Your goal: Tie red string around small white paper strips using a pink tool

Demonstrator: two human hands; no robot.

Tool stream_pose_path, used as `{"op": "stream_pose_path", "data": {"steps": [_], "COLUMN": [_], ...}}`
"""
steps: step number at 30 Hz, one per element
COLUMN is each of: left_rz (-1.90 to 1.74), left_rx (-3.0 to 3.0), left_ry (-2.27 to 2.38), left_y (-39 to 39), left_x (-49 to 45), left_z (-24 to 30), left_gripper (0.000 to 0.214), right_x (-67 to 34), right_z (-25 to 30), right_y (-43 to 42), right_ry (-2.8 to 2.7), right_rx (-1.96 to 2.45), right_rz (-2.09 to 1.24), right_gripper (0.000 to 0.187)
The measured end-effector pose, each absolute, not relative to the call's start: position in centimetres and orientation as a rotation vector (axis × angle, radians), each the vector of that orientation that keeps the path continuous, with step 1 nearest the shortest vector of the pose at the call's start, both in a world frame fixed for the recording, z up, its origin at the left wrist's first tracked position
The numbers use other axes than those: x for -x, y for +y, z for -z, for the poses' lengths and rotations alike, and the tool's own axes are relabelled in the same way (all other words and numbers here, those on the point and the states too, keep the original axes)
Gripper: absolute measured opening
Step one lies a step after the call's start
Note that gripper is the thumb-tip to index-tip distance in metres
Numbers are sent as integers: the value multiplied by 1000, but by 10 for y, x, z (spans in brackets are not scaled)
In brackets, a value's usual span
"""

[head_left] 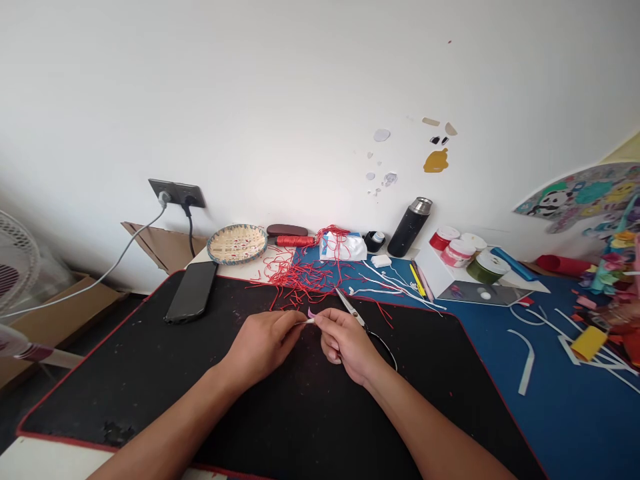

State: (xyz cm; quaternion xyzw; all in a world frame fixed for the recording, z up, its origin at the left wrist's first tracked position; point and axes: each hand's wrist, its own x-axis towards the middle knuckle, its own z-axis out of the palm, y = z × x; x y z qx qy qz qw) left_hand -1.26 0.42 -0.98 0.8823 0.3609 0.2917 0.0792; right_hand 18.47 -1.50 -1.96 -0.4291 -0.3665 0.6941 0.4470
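My left hand and my right hand meet over the black mat. Both pinch a small white and pink piece between their fingertips. Just right of my right hand lie scissors, blades pointing up-left; the dark handle loops sit beside my wrist. A tangle of cut red strings lies just beyond my hands.
A black phone lies at the mat's far left. A woven basket, red thread spool, black flask, tape rolls and white paper strips line the back. Coloured paper scraps crowd the right. A fan stands at left.
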Motion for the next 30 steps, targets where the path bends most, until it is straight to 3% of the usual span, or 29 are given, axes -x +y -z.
{"op": "stream_pose_path", "data": {"steps": [10,23,30], "left_rz": [-908,-758,-766], "left_rx": [-2069,-1941,-1981], "left_ry": [1144,1105,1116], "left_y": [-1,-3,-5], "left_x": [6,1,2], "left_z": [7,3,3], "left_gripper": [9,18,12], "right_x": [-184,-185,-184], "right_z": [20,21,22], "right_y": [-14,-15,-15], "right_ry": [-1007,-1197,-1213], "right_rx": [1050,1162,1159], "right_rz": [-1614,-1426,-1451], "right_gripper": [42,38,37]}}
